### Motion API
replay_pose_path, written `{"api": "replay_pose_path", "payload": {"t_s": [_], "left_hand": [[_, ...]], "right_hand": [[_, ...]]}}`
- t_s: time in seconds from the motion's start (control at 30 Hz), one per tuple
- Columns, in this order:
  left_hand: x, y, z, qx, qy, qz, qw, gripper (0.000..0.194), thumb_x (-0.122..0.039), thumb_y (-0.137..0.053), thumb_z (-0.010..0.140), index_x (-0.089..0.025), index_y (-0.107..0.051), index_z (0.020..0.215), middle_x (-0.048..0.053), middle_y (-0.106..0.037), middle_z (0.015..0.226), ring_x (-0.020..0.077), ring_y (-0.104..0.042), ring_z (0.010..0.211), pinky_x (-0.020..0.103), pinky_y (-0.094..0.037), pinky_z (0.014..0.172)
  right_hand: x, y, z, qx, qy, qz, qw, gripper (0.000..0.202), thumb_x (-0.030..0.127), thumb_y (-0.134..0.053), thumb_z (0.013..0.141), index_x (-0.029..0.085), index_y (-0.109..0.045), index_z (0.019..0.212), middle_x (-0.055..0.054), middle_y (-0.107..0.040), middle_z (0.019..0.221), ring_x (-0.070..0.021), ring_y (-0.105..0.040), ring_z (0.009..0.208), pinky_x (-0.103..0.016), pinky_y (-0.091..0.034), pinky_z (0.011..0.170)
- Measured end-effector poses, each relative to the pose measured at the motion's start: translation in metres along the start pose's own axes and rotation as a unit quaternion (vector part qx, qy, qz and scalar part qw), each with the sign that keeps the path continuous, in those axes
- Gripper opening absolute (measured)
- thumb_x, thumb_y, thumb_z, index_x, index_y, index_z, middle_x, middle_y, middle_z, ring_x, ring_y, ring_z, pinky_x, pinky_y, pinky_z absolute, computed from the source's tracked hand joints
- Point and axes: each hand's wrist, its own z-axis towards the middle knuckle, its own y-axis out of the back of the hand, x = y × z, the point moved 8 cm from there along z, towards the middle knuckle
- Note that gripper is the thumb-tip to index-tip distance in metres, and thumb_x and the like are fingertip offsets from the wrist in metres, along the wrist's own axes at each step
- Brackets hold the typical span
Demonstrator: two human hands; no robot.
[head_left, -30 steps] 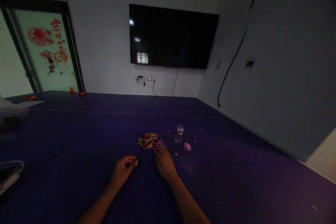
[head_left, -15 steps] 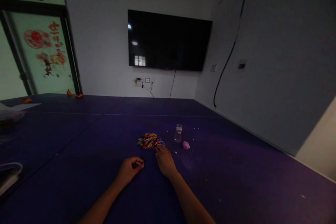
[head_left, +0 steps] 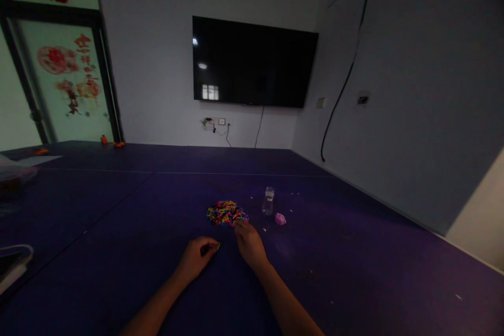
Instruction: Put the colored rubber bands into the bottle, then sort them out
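Observation:
A heap of small multicoloured loop-like pieces (head_left: 226, 212) lies on the dark blue-purple surface; their exact kind is too small to make out. My right hand (head_left: 250, 245) is at the heap's near right edge with its fingertips pressed together, and a tiny yellowish bit shows at the tips. Nearer to me and to the left, my left hand (head_left: 196, 258) pinches a tiny yellow-green piece between thumb and forefinger. Beyond my right hand stands a clear bottle (head_left: 268, 203) without a cap, and a pink rounded lid with a loop (head_left: 280, 219) lies beside it.
White scraps (head_left: 264, 230) dot the surface around the bottle. At the left edge are a device with a white cable (head_left: 16, 273) and a clear plastic bag (head_left: 16, 170). Orange items (head_left: 118, 144) lie far back by the door. A television (head_left: 254, 63) hangs on the wall.
My right hand's fingers have drawn together into a pinch at the heap's edge. My left hand has shifted slightly to the right, still pinching its small piece.

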Motion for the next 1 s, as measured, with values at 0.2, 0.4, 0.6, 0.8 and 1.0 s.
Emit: {"api": "replay_pose_path", "payload": {"t_s": [0.2,0.4,0.6,0.8,1.0], "left_hand": [[0.007,0.007,0.004,-0.034,0.010,-0.011,0.999,0.028,-0.035,-0.051,0.075,-0.019,-0.069,0.089,0.006,-0.072,0.087,0.0205,-0.066,0.081,0.032,-0.050,0.077],[0.017,0.015,0.006,-0.078,0.016,-0.019,0.997,0.035,-0.041,-0.046,0.079,-0.017,-0.066,0.097,0.007,-0.071,0.081,0.0197,-0.066,0.073,0.031,-0.051,0.069],[0.017,0.015,0.006,-0.087,0.001,-0.020,0.996,0.038,-0.042,-0.045,0.080,-0.016,-0.066,0.097,0.007,-0.071,0.078,0.0199,-0.066,0.068,0.031,-0.051,0.066],[0.013,0.020,0.005,-0.105,-0.009,0.003,0.994,0.039,-0.045,-0.042,0.082,-0.021,-0.069,0.095,0.007,-0.072,0.095,0.0217,-0.066,0.088,0.033,-0.052,0.080],[0.013,0.023,0.004,-0.120,-0.008,0.015,0.993,0.040,-0.046,-0.041,0.082,-0.022,-0.068,0.101,0.007,-0.071,0.101,0.0220,-0.066,0.092,0.034,-0.051,0.084]], "right_hand": [[0.031,-0.019,-0.010,0.063,0.010,0.003,0.998,0.032,0.015,-0.038,0.088,0.020,-0.068,0.095,-0.006,-0.068,0.094,-0.0161,-0.062,0.090,-0.026,-0.046,0.081],[0.055,-0.037,-0.014,0.124,0.068,-0.059,0.988,0.026,0.013,-0.043,0.084,0.021,-0.067,0.090,-0.004,-0.068,0.090,-0.0157,-0.060,0.084,-0.024,-0.044,0.076],[0.064,-0.035,-0.017,0.141,0.115,-0.038,0.983,0.029,0.013,-0.041,0.085,0.022,-0.066,0.098,-0.004,-0.067,0.097,-0.0155,-0.058,0.091,-0.025,-0.042,0.083],[0.068,-0.034,-0.017,0.144,0.123,-0.039,0.981,0.031,0.012,-0.044,0.083,0.024,-0.067,0.100,-0.002,-0.065,0.104,-0.0153,-0.057,0.094,-0.025,-0.042,0.084],[0.069,-0.033,-0.017,0.145,0.124,-0.040,0.981,0.032,0.012,-0.042,0.083,0.024,-0.067,0.100,-0.002,-0.066,0.101,-0.0159,-0.057,0.093,-0.025,-0.042,0.083]]}}
